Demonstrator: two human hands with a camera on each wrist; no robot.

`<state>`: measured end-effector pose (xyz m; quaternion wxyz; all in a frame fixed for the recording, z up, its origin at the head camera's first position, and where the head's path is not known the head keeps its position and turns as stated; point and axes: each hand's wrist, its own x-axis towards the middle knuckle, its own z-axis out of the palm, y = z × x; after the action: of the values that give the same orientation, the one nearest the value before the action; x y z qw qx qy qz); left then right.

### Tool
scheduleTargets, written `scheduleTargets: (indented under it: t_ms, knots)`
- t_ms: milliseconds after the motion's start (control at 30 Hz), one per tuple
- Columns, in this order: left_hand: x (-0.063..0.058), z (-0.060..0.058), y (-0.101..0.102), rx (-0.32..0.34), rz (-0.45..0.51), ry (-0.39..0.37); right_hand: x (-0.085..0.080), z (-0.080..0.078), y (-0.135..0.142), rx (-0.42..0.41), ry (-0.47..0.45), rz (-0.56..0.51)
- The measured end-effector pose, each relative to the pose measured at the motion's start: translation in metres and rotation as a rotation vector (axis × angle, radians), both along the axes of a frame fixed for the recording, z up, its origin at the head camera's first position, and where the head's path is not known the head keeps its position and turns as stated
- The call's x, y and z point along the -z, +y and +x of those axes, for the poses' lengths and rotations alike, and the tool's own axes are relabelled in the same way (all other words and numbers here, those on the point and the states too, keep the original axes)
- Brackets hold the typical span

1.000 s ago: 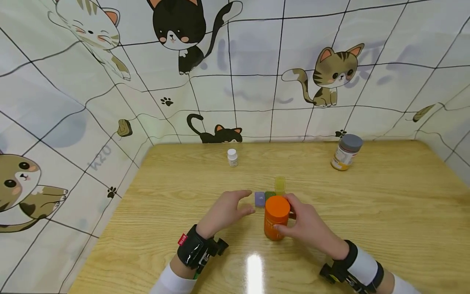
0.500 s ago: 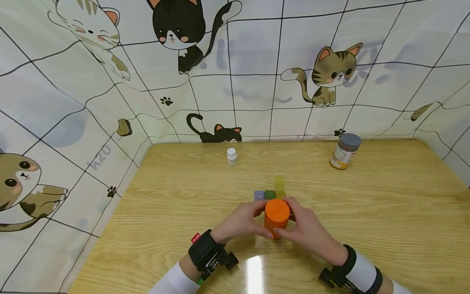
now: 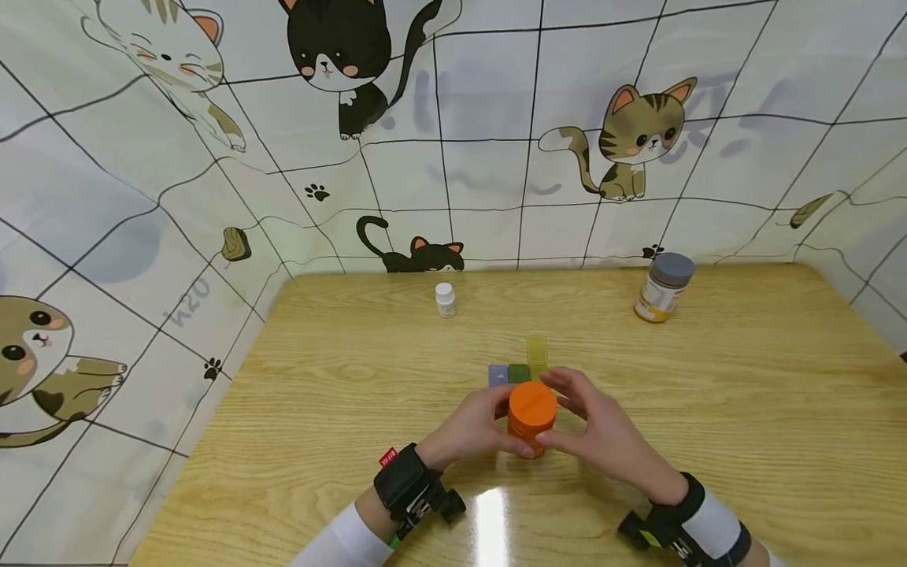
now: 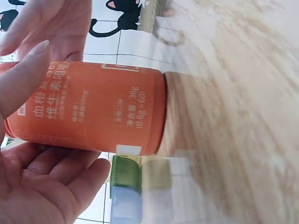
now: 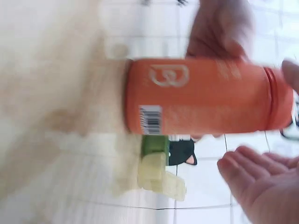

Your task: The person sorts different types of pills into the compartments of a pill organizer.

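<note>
Fingers of the left hand (image 3: pixel 471 429) curl round the orange bottle (image 3: pixel 531 417), upright on the wooden table (image 3: pixel 354 339) in my head feed; the right hand (image 3: pixel 601 429) is beside it, fingers loosely spread. Just beyond, I see a blue-green-yellow box (image 3: pixel 519 373), its yellow lid (image 3: pixel 537 349) raised, then, farther off, a white bottle (image 3: pixel 445 301), a grey-capped jar (image 3: pixel 664 288) and the cat-print wall (image 3: pixel 489 94).

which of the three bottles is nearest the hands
The orange vitamin bottle, between the left hand and right hand; the small white bottle and grey-lidded bottle stand farther back.
</note>
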<state>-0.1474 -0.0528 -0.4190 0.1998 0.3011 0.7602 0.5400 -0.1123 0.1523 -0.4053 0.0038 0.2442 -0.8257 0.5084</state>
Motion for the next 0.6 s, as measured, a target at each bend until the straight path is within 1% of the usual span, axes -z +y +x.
scheduleTargets:
  t_ms: [67, 133, 167, 233, 300, 400, 467, 500, 600]
  knots:
    - [0.000, 0.000, 0.001, -0.006, -0.011, 0.006, -0.001, -0.005, 0.005, -0.038, -0.037, -0.072]
    - [0.001, 0.001, 0.002, -0.011, -0.023, 0.006, -0.002, -0.008, 0.007, -0.060, -0.085, -0.132]
    - [0.001, 0.001, 0.003, -0.013, -0.028, 0.006, -0.002, -0.008, 0.007, -0.056, -0.103, -0.155]
    - [0.002, 0.002, 0.005, -0.019, -0.037, 0.015, -0.004, -0.004, 0.004, 0.003, -0.128, -0.165]
    - [0.003, 0.003, 0.006, -0.025, -0.036, 0.029, -0.004, 0.006, -0.003, 0.105, -0.100, -0.130]
    - [0.002, 0.004, 0.006, -0.039, -0.060, 0.083, -0.003, 0.023, -0.017, 0.241, -0.014, -0.056]
    - [0.001, 0.005, 0.006, -0.050, -0.085, 0.120, -0.001, 0.030, -0.024, 0.284, 0.060, -0.035]
    - [0.001, 0.005, 0.006, -0.056, -0.101, 0.136, 0.000, 0.033, -0.027, 0.288, 0.087, -0.039]
    - [0.000, 0.005, 0.006, -0.065, -0.131, 0.160, 0.003, 0.035, -0.032, 0.297, 0.135, -0.072]
